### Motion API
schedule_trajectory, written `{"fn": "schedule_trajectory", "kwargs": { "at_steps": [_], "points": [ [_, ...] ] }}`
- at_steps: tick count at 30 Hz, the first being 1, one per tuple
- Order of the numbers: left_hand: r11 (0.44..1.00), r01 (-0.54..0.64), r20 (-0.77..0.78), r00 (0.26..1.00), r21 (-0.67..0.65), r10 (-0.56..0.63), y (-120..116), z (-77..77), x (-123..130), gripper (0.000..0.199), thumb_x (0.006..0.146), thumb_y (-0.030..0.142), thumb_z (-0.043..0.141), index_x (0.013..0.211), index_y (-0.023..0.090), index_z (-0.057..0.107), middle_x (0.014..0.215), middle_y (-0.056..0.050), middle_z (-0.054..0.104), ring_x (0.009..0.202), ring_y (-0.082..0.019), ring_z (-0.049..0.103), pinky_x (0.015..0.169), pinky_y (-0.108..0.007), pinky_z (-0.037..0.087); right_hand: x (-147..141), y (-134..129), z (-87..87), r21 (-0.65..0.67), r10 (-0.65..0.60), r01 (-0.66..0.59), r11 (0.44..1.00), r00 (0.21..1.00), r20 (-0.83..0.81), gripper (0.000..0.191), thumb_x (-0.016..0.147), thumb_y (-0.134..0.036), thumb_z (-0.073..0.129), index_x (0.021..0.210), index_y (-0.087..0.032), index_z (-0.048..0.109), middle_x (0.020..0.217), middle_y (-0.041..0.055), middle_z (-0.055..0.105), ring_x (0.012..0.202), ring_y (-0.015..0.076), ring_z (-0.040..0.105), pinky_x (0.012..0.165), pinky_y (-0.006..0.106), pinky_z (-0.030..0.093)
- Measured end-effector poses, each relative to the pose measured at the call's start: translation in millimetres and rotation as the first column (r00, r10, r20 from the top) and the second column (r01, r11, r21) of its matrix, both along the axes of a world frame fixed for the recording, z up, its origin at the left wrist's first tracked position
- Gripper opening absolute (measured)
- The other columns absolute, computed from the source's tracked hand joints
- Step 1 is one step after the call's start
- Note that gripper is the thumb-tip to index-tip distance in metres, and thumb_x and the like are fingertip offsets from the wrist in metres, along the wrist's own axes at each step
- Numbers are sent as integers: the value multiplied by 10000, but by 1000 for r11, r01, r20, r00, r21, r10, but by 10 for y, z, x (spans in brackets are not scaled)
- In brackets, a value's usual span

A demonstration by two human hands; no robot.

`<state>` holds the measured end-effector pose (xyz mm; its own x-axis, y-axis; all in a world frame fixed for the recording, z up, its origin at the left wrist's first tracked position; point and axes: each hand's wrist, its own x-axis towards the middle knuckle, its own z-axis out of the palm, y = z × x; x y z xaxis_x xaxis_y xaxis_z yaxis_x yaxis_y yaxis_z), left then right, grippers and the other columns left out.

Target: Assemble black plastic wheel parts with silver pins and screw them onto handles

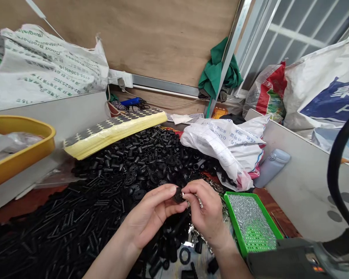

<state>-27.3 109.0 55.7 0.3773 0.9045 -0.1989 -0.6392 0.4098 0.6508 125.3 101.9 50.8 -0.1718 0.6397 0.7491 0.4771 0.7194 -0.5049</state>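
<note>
Small black rubber part [178, 195] pinched up between both hands, above a heap of black rubber pieces [151, 159] covering the bench. Left hand [149, 214] and right hand [206, 209] curled, nearly closed, both gripping it, forearms low. Green tray [231, 205] of small metal parts just right.

Hands [168, 205]: 2 counted, left hand [148, 219] and right hand [206, 213].
Black part [178, 195] pinched between them: 1 seen.
Green tray [235, 226]: 1 seen.
Yellow basin [23, 126]: 1 seen.
White woven sacks [46, 66]: 3 counted.
Red-printed bag [267, 93]: 1 seen.
Grey bottle [272, 166]: 1 seen.
Green cloth [219, 73]: 1 seen.
</note>
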Motion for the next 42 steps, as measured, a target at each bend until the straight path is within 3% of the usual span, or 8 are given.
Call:
{"fn": "schedule_trajectory", "kwargs": {
  "at_steps": [5, 10, 17, 34, 42],
  "points": [
    [995, 68, -4, 998, 78, -68, -25, 32, -19, 223, 746, 173, 725, 955, 96, 733, 910, -98, 750, 795, -190, 692, 802, -287, 556, 4, -4, 25, -73, -45, 38, 997, 995, -87, 182, 871, -47, 483, 812, -194, 571, 782, 18, 619, 742, 148, 581, 671, 282, 466],
    [988, 47, -130, 991, 146, -28, -34, 42, -9, 319, 679, 187, 796, 985, 140, 715, 805, -60, 756, 732, -150, 688, 754, -241, 526, 2, 11, 25, -49, -37, 33, 998, 997, -68, 179, 880, -53, 484, 831, -199, 574, 794, 21, 622, 757, 153, 585, 685, 288, 472],
    [978, 10, -229, 973, 207, 38, -28, 33, -3, 302, 642, 220, 825, 915, 150, 716, 748, -26, 743, 669, -124, 666, 710, -227, 505, 23, 11, -5, 28, -3, 2, 1000, 1000, 18, 165, 882, -45, 501, 858, -183, 588, 803, 42, 627, 761, 157, 584, 677, 291, 473],
    [959, 46, -314, 948, 278, 45, -30, 11, 7, 264, 716, 268, 753, 952, 158, 712, 756, -31, 724, 661, -150, 640, 700, -271, 495, -9, -25, 10, 9, -55, 54, 998, 992, 113, 124, 877, -75, 467, 844, -167, 545, 797, 60, 596, 753, 179, 555, 657, 314, 454],
    [963, 96, -386, 923, 252, 9, -17, 50, -37, 246, 707, 280, 747, 920, 157, 729, 771, -27, 722, 622, -140, 638, 666, -254, 491, 28, -25, 43, -17, 4, 0, 1000, 984, 181, 153, 892, -92, 451, 835, -181, 561, 797, 50, 609, 749, 174, 564, 660, 304, 459]
  ]
}}
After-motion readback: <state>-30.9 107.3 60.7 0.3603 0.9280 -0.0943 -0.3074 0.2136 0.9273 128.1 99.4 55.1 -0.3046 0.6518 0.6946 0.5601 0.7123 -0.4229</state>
